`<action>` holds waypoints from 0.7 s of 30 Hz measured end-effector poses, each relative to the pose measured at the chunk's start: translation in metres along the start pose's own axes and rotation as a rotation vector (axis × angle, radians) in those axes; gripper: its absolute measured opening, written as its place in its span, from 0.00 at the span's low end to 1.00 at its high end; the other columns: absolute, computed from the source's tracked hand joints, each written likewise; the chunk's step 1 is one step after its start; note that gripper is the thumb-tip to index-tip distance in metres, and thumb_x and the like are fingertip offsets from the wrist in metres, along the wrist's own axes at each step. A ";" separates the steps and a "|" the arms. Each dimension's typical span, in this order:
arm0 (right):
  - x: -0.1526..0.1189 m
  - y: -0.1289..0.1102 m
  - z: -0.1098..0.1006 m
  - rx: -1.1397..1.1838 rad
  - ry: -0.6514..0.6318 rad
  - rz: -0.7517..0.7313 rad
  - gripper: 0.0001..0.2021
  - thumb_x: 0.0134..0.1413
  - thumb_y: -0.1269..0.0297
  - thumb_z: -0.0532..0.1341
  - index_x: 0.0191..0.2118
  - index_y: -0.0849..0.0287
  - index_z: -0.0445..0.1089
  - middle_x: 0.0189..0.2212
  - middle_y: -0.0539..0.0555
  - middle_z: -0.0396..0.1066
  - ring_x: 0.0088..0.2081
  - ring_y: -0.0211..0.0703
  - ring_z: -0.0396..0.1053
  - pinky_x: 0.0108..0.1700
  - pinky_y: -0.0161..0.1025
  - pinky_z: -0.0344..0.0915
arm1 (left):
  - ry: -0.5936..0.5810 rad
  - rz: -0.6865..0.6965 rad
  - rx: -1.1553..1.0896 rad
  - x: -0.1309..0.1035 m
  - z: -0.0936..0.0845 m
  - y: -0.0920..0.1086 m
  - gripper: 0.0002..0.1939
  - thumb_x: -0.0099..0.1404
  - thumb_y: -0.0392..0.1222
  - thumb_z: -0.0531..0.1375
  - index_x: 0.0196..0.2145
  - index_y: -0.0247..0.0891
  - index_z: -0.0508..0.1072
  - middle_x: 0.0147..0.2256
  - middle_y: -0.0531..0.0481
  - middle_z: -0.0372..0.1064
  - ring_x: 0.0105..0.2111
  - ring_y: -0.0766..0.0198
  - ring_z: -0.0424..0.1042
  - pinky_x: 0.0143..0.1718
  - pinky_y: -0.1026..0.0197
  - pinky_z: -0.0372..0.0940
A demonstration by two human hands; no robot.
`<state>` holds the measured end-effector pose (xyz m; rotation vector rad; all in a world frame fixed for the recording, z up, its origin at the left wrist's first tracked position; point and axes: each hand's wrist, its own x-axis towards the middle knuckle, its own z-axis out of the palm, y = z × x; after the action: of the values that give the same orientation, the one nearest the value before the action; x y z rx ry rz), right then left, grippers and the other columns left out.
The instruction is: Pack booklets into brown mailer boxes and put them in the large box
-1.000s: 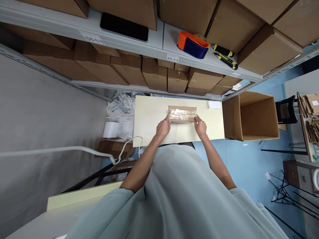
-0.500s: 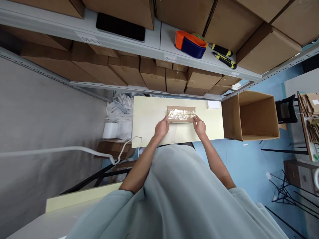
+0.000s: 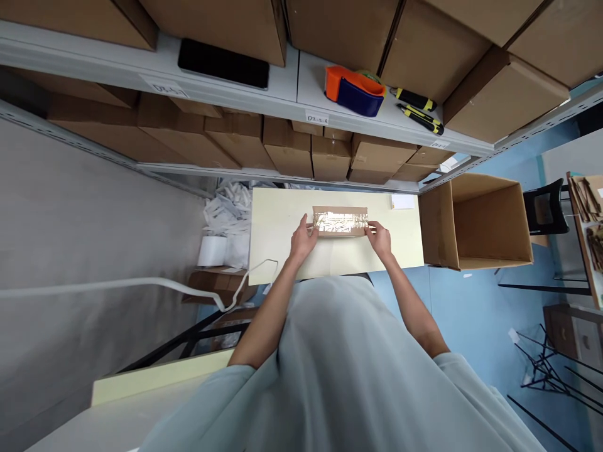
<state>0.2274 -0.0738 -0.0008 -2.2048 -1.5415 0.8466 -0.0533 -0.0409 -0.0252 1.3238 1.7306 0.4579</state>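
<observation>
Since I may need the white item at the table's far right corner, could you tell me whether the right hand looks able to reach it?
Probably yes: nothing visible stands between the right hand and the white item, though the fingers are at the taped box and would likely leave it first.

Both hands at opposite ends of a taped cardboard box, apparently flat on a pale table.

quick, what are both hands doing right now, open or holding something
Left hand: open, fingers spread, at the left end of the taped cardboard box.
Right hand: closed on the box's near right corner.
</observation>
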 end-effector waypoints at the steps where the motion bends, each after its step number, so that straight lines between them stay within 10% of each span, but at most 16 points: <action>1: 0.006 0.000 -0.001 0.033 0.008 0.010 0.19 0.73 0.61 0.61 0.64 0.57 0.73 0.53 0.59 0.84 0.52 0.48 0.83 0.56 0.42 0.76 | 0.022 -0.005 0.010 0.003 0.000 0.005 0.32 0.76 0.45 0.59 0.74 0.37 0.64 0.64 0.36 0.75 0.58 0.50 0.79 0.61 0.50 0.71; 9: 0.042 0.000 -0.014 0.128 -0.037 -0.018 0.15 0.67 0.64 0.60 0.54 0.61 0.78 0.55 0.61 0.82 0.48 0.47 0.82 0.53 0.42 0.77 | 0.142 0.043 0.080 0.013 0.000 0.037 0.29 0.74 0.38 0.59 0.72 0.39 0.68 0.56 0.38 0.79 0.53 0.51 0.78 0.62 0.50 0.70; 21: 0.013 0.039 0.012 0.022 -0.348 -0.116 0.14 0.63 0.70 0.68 0.53 0.60 0.79 0.48 0.59 0.85 0.46 0.47 0.84 0.53 0.41 0.78 | 0.110 -0.234 0.070 -0.004 0.037 0.012 0.28 0.71 0.32 0.59 0.68 0.34 0.70 0.61 0.36 0.78 0.55 0.54 0.82 0.61 0.53 0.73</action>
<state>0.2517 -0.0770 -0.0355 -2.0065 -1.7829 1.2539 -0.0156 -0.0483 -0.0348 1.1440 1.9807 0.3439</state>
